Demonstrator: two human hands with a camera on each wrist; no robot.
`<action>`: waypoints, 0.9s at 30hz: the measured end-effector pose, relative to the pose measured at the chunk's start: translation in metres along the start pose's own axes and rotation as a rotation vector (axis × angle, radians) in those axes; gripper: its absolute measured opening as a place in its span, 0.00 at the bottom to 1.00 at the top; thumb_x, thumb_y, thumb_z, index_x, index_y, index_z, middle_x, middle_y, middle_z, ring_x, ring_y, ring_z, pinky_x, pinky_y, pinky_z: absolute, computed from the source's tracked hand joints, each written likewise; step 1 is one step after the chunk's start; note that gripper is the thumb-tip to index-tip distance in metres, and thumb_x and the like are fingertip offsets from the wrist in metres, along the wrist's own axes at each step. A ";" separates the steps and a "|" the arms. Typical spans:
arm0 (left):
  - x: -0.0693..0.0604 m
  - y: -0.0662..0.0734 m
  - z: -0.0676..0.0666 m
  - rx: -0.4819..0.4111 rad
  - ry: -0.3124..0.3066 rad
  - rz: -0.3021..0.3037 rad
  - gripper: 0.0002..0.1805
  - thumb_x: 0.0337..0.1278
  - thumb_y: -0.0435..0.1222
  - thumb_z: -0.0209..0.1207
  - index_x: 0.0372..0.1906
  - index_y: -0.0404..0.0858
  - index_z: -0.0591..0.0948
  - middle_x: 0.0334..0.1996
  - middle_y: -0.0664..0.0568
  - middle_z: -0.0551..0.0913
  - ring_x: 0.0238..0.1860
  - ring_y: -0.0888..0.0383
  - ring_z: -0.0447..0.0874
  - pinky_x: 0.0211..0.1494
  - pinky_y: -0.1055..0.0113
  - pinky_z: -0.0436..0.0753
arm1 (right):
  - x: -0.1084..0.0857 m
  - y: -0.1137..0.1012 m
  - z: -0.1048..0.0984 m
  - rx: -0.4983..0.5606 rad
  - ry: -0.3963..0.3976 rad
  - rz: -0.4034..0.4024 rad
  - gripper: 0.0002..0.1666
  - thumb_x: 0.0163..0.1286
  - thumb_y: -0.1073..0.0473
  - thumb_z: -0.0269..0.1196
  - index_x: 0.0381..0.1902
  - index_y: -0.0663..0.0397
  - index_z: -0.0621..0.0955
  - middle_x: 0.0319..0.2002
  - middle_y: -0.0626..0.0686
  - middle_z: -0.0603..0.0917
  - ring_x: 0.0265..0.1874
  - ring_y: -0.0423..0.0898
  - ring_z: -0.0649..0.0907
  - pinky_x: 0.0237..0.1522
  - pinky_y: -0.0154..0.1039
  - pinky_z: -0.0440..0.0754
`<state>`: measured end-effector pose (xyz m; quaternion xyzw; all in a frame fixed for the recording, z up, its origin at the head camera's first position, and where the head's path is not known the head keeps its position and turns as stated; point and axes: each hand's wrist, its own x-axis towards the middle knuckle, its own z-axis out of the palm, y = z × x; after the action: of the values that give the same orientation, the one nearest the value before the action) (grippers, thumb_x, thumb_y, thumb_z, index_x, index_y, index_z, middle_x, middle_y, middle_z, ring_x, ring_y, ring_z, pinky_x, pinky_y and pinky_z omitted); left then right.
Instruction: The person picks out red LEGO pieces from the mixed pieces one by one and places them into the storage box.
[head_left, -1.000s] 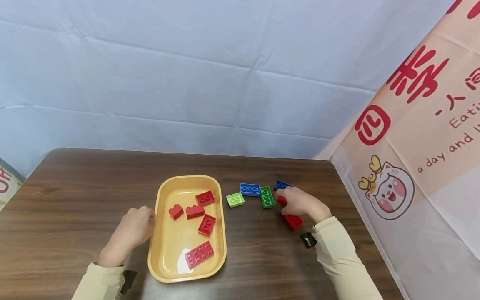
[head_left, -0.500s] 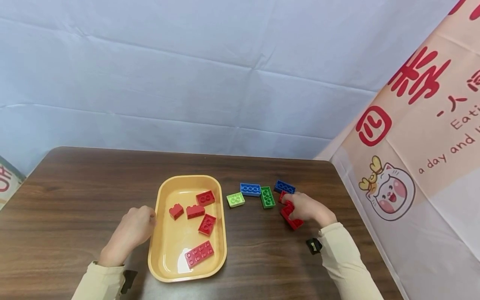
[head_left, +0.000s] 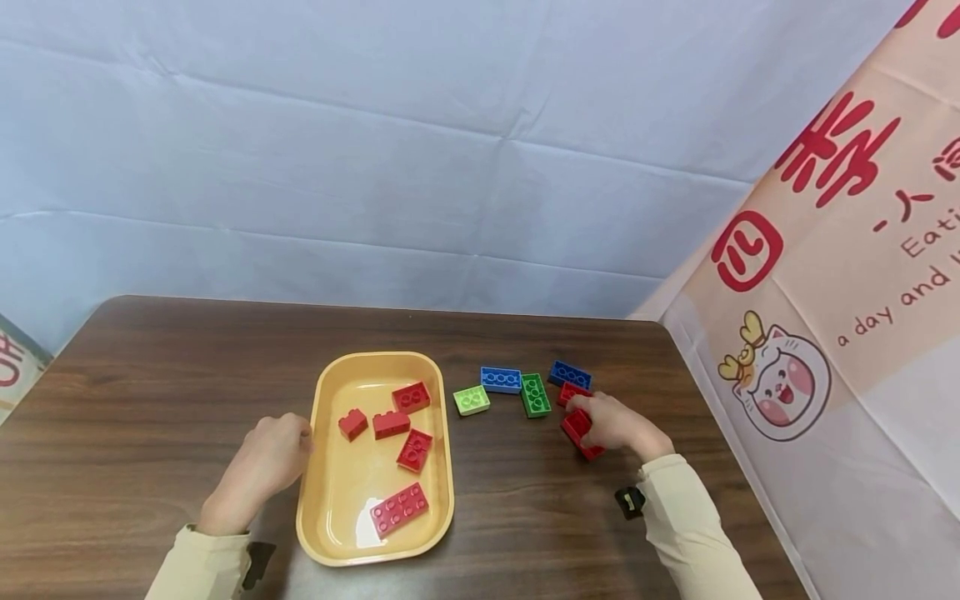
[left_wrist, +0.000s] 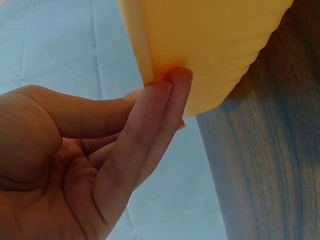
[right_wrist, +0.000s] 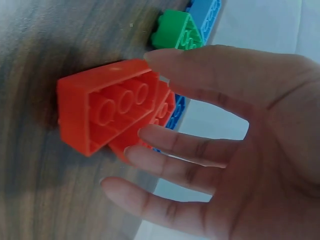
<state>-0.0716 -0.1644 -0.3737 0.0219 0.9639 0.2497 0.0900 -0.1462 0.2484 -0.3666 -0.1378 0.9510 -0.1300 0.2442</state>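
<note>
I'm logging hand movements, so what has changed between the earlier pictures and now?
The right hand has shifted rightward and slightly nearer the person, uncovering the dark blue rectangular plastic brick. Whether its fingers have gripped the tilted red rectangular plastic brick is unclear. The left hand still holds the yellow rounded plastic tray; the five red plastic bricks inside stayed put.

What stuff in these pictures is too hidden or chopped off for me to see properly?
Head view: parts of the red bricks near the right hand, which covers them.
Head view: some writing on the banner, cut off by the right edge.
Left wrist view: the inside of the tray, hidden by its outer wall.
Right wrist view: part of a blue brick, cut off by the top edge.
</note>
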 end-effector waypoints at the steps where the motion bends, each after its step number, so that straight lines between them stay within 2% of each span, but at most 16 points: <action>1: 0.000 0.000 0.000 0.000 -0.001 0.001 0.11 0.47 0.25 0.47 0.15 0.38 0.71 0.13 0.51 0.63 0.17 0.55 0.63 0.20 0.66 0.62 | 0.000 0.001 0.001 0.007 0.001 0.001 0.28 0.48 0.70 0.67 0.49 0.60 0.74 0.44 0.64 0.72 0.36 0.53 0.73 0.33 0.45 0.78; 11: 0.001 -0.001 0.001 0.010 0.011 0.016 0.12 0.48 0.25 0.48 0.15 0.38 0.72 0.13 0.51 0.63 0.17 0.55 0.64 0.20 0.65 0.62 | 0.002 0.007 0.009 0.025 0.049 0.011 0.28 0.47 0.71 0.67 0.49 0.59 0.74 0.43 0.62 0.72 0.37 0.53 0.73 0.35 0.46 0.78; 22: 0.000 0.000 0.000 0.008 0.005 -0.002 0.10 0.48 0.26 0.49 0.17 0.37 0.74 0.14 0.51 0.65 0.18 0.54 0.65 0.20 0.65 0.63 | 0.004 0.009 0.015 0.035 0.056 0.018 0.31 0.45 0.72 0.68 0.50 0.60 0.74 0.46 0.64 0.72 0.41 0.56 0.74 0.37 0.50 0.78; 27: 0.000 0.000 0.001 0.007 0.014 0.006 0.11 0.47 0.25 0.48 0.16 0.38 0.73 0.13 0.51 0.64 0.17 0.55 0.64 0.20 0.65 0.63 | 0.005 0.011 0.019 0.020 0.075 0.008 0.32 0.43 0.73 0.68 0.49 0.59 0.74 0.44 0.62 0.73 0.40 0.56 0.74 0.37 0.50 0.78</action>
<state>-0.0710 -0.1644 -0.3742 0.0233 0.9653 0.2469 0.0822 -0.1430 0.2533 -0.3881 -0.1268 0.9587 -0.1437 0.2103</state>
